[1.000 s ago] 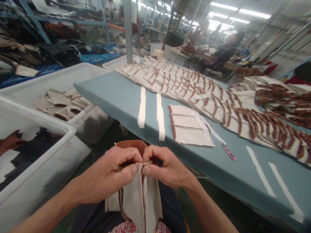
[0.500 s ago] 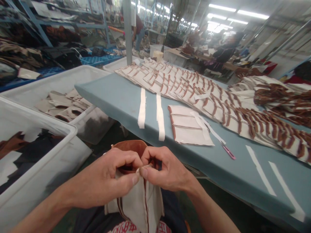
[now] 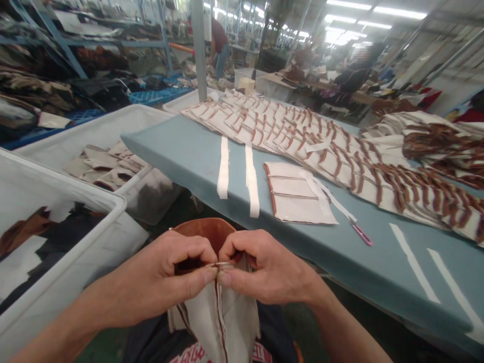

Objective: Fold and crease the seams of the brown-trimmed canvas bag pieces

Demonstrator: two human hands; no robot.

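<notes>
left hand (image 3: 170,275) | right hand (image 3: 260,269) | both pinching fabric piece (image 3: 223,312) seam over lap

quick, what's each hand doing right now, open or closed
Left hand: closed, pinching the top edge of the cream fabric piece.
Right hand: closed, pinching the same edge beside the left thumb.

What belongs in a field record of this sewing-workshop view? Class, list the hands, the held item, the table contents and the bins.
Left hand: pinches top edge of cream fabric piece with brown trim
Right hand: pinches the same edge, thumb tips close together
Table: two white strips, one flat panel, long overlapping row of panels, pink-handled tool
Bins: white, left of table, hold fabric pieces
</notes>
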